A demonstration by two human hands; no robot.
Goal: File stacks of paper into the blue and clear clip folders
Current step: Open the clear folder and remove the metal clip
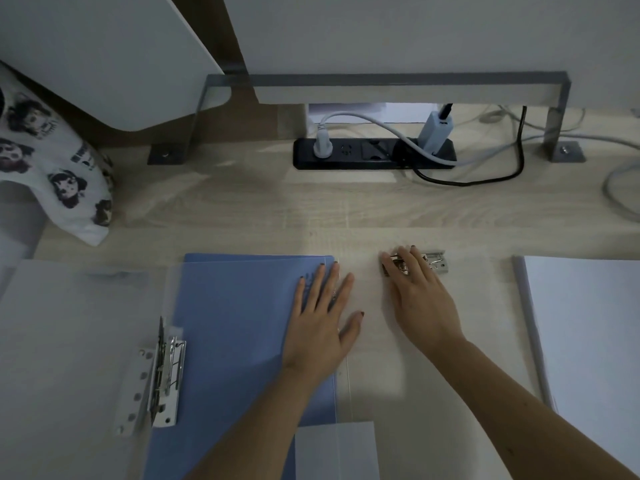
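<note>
One blue clip folder (235, 327) lies closed on the wooden desk (242, 209), and everything else is placed from it. There are two clear clip folders. One clear folder (69, 341) overlaps the blue folder's left edge, and its metal clip (166, 375) runs along that edge. The second clear folder (433, 358) lies just to the blue folder's right, with its own metal clip (433, 263) at the far end. The left hand (322, 317) lies flat on the blue folder's right edge, fingers straight and spread apart. The right hand (419, 292) rests on the second clear folder, its fingers apart and laid over that clip, holding nothing. One stack of white paper (585, 341) sits further right, untouched. Beyond the blue folder is one black power strip (363, 155) with two plugs in it. To its far left lies a printed cloth bag (52, 168).
</note>
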